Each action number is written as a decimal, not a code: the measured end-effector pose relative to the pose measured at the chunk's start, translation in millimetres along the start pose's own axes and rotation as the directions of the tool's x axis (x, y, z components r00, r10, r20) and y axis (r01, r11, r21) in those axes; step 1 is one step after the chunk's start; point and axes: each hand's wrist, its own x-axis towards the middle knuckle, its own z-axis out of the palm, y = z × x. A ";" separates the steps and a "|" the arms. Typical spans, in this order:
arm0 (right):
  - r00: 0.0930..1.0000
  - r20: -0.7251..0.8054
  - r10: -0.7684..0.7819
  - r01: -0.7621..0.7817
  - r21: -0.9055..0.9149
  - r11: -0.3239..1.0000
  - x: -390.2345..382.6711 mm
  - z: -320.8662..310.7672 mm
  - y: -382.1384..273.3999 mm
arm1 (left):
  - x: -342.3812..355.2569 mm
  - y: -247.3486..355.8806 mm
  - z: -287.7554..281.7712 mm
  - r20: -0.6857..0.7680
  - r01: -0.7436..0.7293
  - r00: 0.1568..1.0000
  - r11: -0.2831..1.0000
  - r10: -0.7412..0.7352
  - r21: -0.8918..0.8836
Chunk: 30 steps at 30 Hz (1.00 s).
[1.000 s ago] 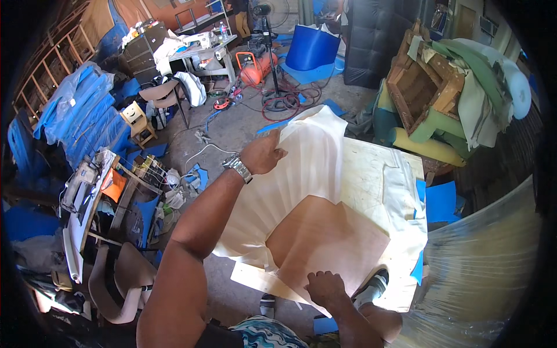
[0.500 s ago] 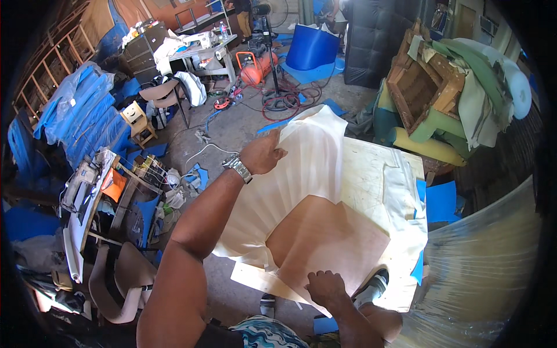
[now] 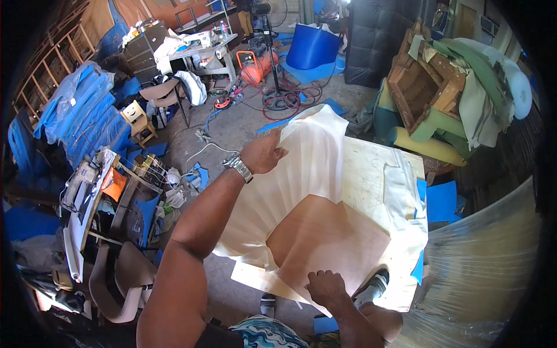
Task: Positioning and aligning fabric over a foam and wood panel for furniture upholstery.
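My left hand (image 3: 262, 152), below a wristwatch, is closed on the upper left edge of a sheer white pleated fabric (image 3: 301, 168), which fans downward across a reddish-brown sheet (image 3: 331, 235). Both lie over a pale plywood board (image 3: 368, 168), with more crumpled white material (image 3: 400, 217) along its right side. My right hand (image 3: 325, 285) rests near the lower part of the brown sheet, fingers curled; what they grip, if anything, is hidden. My sandalled foot (image 3: 376, 284) shows beside the sheet's lower right.
Left are blue wrapped bundles (image 3: 78, 113), a worktable (image 3: 96, 191) and a chair (image 3: 130, 275). Behind are a sewing table (image 3: 197, 52), an orange compressor (image 3: 252, 74), hoses and a blue curved sheet (image 3: 310, 46). Right are wooden frames (image 3: 420, 95), foam and plastic film (image 3: 478, 261).
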 end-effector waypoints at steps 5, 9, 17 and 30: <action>0.999 0.032 -0.008 0.008 0.004 1.000 0.7 -0.9 0.3 | -0.3 -1.5 1.1 -0.016 -0.002 1.000 1.000 0.002 -0.006; 1.000 0.014 -0.008 0.008 0.003 1.000 -0.4 -0.6 0.5 | 0.2 -3.3 2.5 -0.018 -0.002 1.000 1.000 0.002 -0.003; 0.999 0.031 -0.010 0.009 0.006 1.000 1.6 -0.6 0.4 | 0.7 1.2 -1.8 0.029 0.020 0.999 1.000 -0.020 -0.009; 1.000 0.017 0.001 0.000 -0.032 0.999 2.4 0.0 0.3 | 1.3 -2.2 1.0 0.012 0.004 1.000 1.000 -0.004 0.005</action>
